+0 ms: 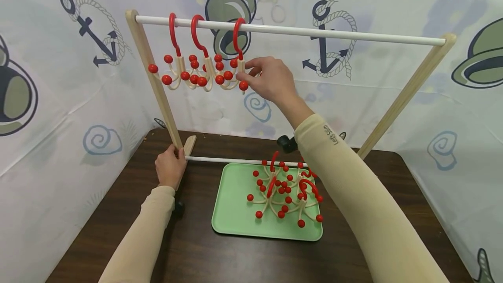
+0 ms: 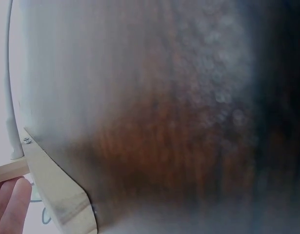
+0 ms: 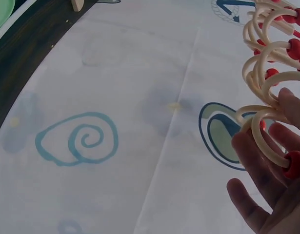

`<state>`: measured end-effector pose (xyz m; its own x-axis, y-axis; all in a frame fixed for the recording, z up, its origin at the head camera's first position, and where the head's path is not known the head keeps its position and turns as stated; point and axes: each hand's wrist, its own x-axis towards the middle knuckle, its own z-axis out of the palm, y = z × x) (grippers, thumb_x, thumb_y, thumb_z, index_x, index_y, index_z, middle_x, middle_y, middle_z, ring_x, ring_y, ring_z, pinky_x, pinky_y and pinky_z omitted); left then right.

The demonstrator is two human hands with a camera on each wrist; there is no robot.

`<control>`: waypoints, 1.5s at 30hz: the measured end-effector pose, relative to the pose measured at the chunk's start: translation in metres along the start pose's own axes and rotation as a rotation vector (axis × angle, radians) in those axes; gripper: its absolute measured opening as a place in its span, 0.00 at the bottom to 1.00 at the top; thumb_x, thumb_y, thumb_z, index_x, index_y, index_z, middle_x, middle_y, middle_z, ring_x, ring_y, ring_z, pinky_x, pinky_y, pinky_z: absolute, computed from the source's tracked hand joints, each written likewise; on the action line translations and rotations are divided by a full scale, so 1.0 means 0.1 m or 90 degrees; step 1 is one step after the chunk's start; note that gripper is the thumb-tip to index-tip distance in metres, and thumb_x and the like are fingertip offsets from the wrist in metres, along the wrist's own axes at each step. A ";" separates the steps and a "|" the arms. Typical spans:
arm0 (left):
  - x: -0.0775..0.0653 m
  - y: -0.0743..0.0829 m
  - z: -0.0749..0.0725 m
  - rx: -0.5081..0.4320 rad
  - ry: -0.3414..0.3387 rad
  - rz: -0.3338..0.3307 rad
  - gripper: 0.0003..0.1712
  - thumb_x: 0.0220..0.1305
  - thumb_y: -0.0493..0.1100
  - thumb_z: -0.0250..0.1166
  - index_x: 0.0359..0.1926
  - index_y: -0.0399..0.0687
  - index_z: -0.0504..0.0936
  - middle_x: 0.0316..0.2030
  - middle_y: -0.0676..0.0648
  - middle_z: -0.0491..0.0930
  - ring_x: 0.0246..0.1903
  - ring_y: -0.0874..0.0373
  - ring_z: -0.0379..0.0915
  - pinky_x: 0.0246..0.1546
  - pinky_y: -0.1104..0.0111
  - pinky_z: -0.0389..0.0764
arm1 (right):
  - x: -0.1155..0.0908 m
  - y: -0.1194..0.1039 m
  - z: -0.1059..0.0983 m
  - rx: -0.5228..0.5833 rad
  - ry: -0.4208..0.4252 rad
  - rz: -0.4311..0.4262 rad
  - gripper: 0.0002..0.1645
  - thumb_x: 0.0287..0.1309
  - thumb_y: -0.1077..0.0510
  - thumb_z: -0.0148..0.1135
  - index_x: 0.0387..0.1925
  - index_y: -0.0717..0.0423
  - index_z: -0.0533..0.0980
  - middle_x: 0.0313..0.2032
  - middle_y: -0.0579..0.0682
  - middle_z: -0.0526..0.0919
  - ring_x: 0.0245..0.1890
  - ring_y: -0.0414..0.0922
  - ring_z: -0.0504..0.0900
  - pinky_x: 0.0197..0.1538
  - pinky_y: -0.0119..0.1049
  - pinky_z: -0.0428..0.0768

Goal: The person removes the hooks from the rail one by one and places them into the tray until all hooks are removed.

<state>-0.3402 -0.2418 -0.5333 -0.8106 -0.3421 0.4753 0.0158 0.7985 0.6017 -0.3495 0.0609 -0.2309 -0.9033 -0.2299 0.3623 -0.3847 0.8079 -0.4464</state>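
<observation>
A wooden rack holds up a white rod (image 1: 346, 35). From it hang three small hangers, each with a red hook and curved cream arms tipped with red balls. The rightmost hanger (image 1: 237, 34) hooks over the rod, and my right hand (image 1: 271, 77) pinches its cream body between thumb and fingers. In the right wrist view, curved arms with a red ball (image 3: 294, 165) lie against my fingers. Down at the rack's left foot, my left hand (image 1: 170, 167) grips the wooden post (image 1: 157, 86). Only its fingertips (image 2: 15, 207) show beside the wood in the left wrist view.
On the brown table (image 1: 196, 248) lies a green tray (image 1: 232, 213) with several more red-hooked hangers on its right side. A lower white bar (image 1: 220, 159) crosses behind the tray. The right post (image 1: 404, 95) slants up to the rod. Patterned cloth surrounds the table.
</observation>
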 end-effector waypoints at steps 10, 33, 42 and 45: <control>0.00 -0.03 0.01 -0.005 -0.004 0.012 0.15 0.69 0.45 0.59 0.42 0.36 0.81 0.28 0.33 0.81 0.28 0.34 0.77 0.32 0.43 0.74 | -0.12 -0.01 -0.01 -0.027 0.059 -0.031 0.23 0.63 0.42 0.60 0.55 0.46 0.81 0.42 0.43 0.85 0.41 0.40 0.80 0.41 0.34 0.74; 0.00 -0.05 0.01 0.003 0.011 0.020 0.15 0.69 0.45 0.59 0.39 0.35 0.80 0.26 0.33 0.81 0.27 0.33 0.77 0.31 0.43 0.73 | -0.14 0.14 -0.21 0.208 0.036 -0.049 0.19 0.60 0.53 0.68 0.52 0.53 0.83 0.43 0.47 0.86 0.46 0.40 0.78 0.44 0.36 0.76; 0.00 -0.03 0.03 0.000 0.017 0.025 0.15 0.68 0.44 0.60 0.40 0.34 0.81 0.25 0.34 0.81 0.25 0.35 0.77 0.30 0.44 0.74 | -0.15 0.38 -0.05 0.261 0.032 -0.058 0.20 0.59 0.53 0.68 0.53 0.53 0.82 0.47 0.47 0.85 0.50 0.42 0.77 0.51 0.40 0.75; 0.00 -0.02 0.03 0.001 0.020 0.024 0.14 0.68 0.44 0.60 0.40 0.34 0.81 0.24 0.34 0.81 0.25 0.35 0.77 0.30 0.44 0.73 | -0.18 0.45 0.04 0.255 0.034 -0.056 0.20 0.59 0.53 0.68 0.52 0.54 0.81 0.48 0.48 0.85 0.51 0.43 0.79 0.52 0.42 0.75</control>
<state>-0.3415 -0.2421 -0.5364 -0.7903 -0.3278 0.5177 0.0444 0.8120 0.5820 -0.3518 0.0996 -0.2605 -0.8567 -0.2515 0.4503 -0.5128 0.5084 -0.6918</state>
